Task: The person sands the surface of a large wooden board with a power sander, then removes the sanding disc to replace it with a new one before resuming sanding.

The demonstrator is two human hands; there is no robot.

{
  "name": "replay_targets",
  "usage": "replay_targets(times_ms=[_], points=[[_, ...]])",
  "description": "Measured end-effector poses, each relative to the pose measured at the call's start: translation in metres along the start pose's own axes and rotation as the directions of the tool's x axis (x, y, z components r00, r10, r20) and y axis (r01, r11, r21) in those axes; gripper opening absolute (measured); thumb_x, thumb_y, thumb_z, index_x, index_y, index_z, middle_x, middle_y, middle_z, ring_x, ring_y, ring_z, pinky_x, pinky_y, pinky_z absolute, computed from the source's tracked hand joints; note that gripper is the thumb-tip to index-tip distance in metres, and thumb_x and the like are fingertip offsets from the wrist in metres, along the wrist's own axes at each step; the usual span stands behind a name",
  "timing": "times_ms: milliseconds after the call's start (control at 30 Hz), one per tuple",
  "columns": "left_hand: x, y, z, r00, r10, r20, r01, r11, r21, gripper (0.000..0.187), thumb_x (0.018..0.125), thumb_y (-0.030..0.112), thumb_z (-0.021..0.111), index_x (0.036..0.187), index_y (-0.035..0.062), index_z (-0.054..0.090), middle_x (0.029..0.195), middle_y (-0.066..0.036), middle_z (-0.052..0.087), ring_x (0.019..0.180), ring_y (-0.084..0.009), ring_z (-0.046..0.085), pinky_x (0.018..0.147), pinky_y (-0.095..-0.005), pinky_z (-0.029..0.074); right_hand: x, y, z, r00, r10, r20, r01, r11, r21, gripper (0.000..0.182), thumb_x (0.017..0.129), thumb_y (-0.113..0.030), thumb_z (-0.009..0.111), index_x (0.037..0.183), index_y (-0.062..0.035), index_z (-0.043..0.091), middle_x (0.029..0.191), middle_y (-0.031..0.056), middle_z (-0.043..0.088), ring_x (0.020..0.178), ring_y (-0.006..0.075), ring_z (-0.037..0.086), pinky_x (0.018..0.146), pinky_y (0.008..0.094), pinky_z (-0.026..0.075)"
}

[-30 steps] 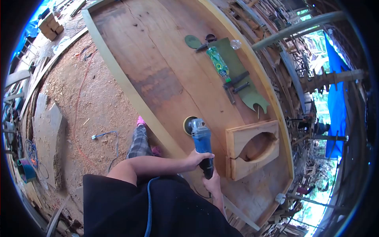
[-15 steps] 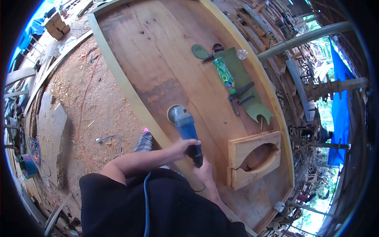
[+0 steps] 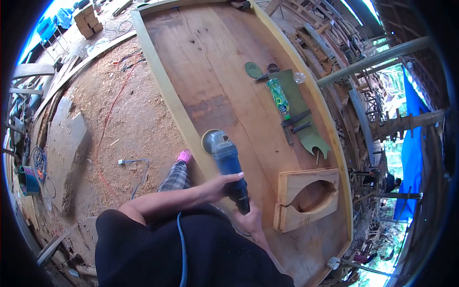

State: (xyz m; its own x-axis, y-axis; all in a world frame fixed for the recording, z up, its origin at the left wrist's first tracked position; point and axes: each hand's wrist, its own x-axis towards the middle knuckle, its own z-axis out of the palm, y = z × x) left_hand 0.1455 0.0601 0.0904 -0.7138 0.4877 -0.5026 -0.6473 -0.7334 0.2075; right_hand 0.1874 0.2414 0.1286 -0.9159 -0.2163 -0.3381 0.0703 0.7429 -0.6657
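A blue angle grinder (image 3: 227,158) with a pale yellow round disc (image 3: 208,142) is held in both hands over the large wooden panel (image 3: 210,62). My left hand (image 3: 222,186) wraps round the middle of its body from the left side. Lower down, my right hand (image 3: 249,219) grips the black rear end. The disc overlaps the panel's raised left rim (image 3: 184,126) in this view. To the right of the grinder lies a thick wooden block with an oval cutout (image 3: 291,184).
On the panel lie a green sheet (image 3: 299,98), a green plastic bottle (image 3: 278,98), a dark clamp-like tool (image 3: 296,123) and a green round piece (image 3: 253,70). Wood shavings (image 3: 129,110), a red cord and a slab (image 3: 67,148) are on the ground at left. A blue cord (image 3: 182,253) crosses my shirt.
The view has shifted, so the panel appears further right. The grinder's disc has moved from the panel's inner surface toward its left rim. Both hands keep their grip.
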Motion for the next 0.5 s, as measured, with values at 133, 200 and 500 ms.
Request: replay_targets(times_ms=[133, 200, 500], points=[[-0.014, -0.016, -0.007, 0.999, -0.01, 0.036, 0.011, 1.0, -0.012, 0.038, 0.086, 0.033, 0.068, 0.107, 0.0053, 0.052, 0.097, -0.008, 0.059, 0.093, -0.0225, 0.057, 0.087, -0.0391, 0.043, -0.017, -0.003, 0.002, 0.997, 0.067, 0.045, -0.068, 0.998, 0.018, 0.038, 0.07, -0.017, 0.07, 0.102, -0.0022, 0.056, 0.08, 0.0174, 0.066, 0.079, 0.0365, 0.067, 0.069, 0.0417, 0.05], [-0.016, -0.017, -0.013, 1.0, -0.002, -0.005, 0.002, 1.0, -0.02, 0.038, 0.086, 0.032, 0.068, 0.106, 0.0053, 0.052, 0.097, -0.008, 0.058, 0.094, -0.0224, 0.057, 0.087, -0.0391, 0.043, -0.015, 0.0, 0.009, 0.998, 0.039, 0.054, -0.039, 0.999, 0.015, 0.038, 0.07, -0.017, 0.069, 0.102, -0.0022, 0.056, 0.08, 0.0176, 0.066, 0.079, 0.0374, 0.066, 0.069, 0.0417, 0.051], [-0.018, 0.071, -0.045, 0.995, 0.054, -0.081, -0.063, 0.992, -0.111, 0.036, 0.083, 0.028, 0.071, 0.106, 0.0058, 0.055, 0.096, -0.007, 0.062, 0.093, -0.0209, 0.059, 0.089, -0.0387, 0.044, 0.074, -0.041, 0.041, 0.984, -0.106, 0.142, 0.117, 0.991, -0.07, 0.04, 0.072, -0.02, 0.069, 0.101, -0.0019, 0.051, 0.076, 0.0222, 0.063, 0.077, 0.0415, 0.065, 0.065, 0.0462, 0.05]])
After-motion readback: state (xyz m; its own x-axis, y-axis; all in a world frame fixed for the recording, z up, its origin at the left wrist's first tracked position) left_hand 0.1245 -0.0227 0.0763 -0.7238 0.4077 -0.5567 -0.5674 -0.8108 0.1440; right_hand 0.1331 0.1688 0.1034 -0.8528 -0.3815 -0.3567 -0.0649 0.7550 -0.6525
